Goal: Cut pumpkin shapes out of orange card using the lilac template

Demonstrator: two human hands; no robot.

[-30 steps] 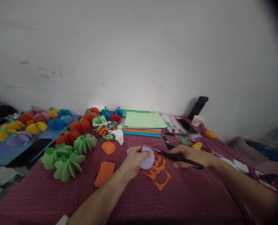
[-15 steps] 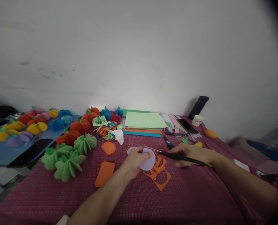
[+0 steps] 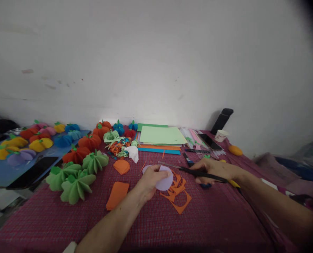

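— While pinched in the left hand (image 3: pixel 151 178) beside orange scraps (image 3: pixel 176 190), how to handle the purple paper (image 3: pixel 164 181)?
— Gently: probably light, easily creased, best held by the edge. Gripping scissors (image 3: pixel 190 171) in the right hand (image 3: pixel 216 169).

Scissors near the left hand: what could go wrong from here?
The scissors reach right beside the left hand, so a slip might nick it. The purple paper is pinched near its edge and could bend or shift mid-cut. Orange scraps lie close by and might snag.
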